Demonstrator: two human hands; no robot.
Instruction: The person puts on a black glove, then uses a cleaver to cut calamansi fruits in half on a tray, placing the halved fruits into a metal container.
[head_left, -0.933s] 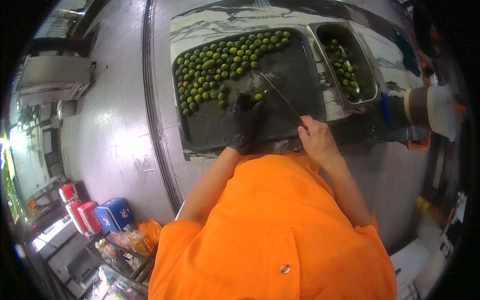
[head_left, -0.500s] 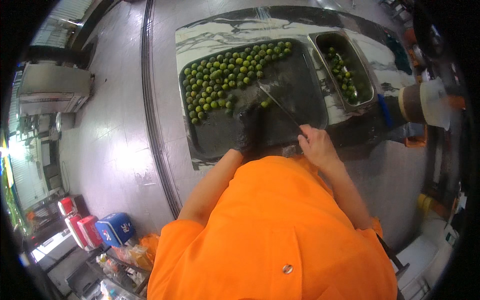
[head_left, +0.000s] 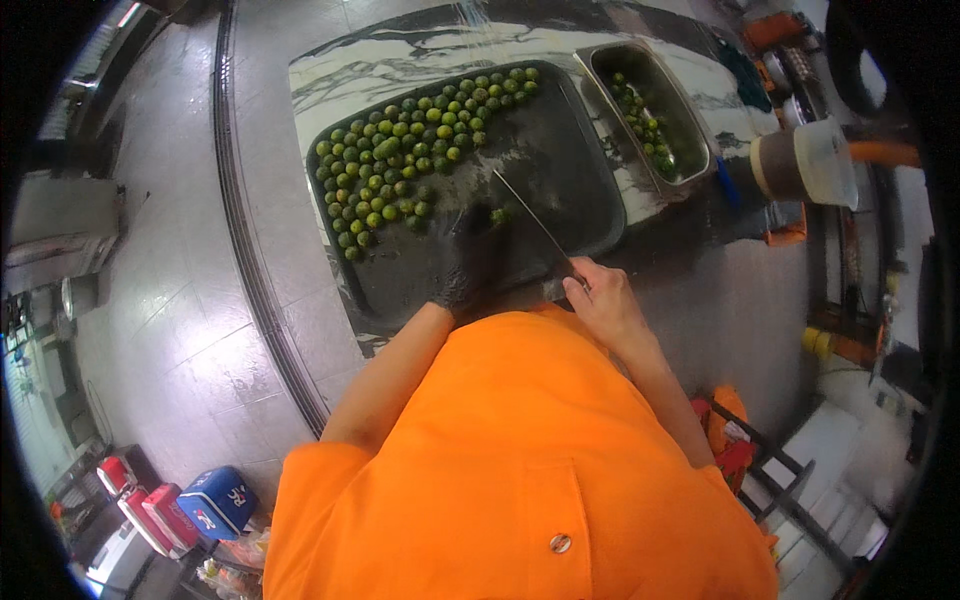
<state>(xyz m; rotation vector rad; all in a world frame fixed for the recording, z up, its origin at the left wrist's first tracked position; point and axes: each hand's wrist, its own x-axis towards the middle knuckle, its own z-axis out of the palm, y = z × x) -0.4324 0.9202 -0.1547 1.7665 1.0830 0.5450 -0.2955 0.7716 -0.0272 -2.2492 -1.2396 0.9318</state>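
Left hand (head_left: 470,250), gloved in black, lies low over the near part of the dark tray (head_left: 552,140), the landmark for all positions given below; its fingers merge with the tray's colour, so whether they pinch anything cannot be told. Right hand (head_left: 606,302), bare, is closed around the handle of a knife (head_left: 537,222) at the tray's near edge, the blade slanting inward over the tray. One single lime (head_left: 499,217) (small, green, set apart from the others) sits near the tray's middle, just beside the gloved fingers. Massed limes (head_left: 387,148) cover the tray's left and far portions. To the tray's right stands a steel pan (head_left: 685,135) containing green fruit (head_left: 640,115) (too small to tell whether whole or cut). Beneath the tray extends a marbled counter (head_left: 330,85).
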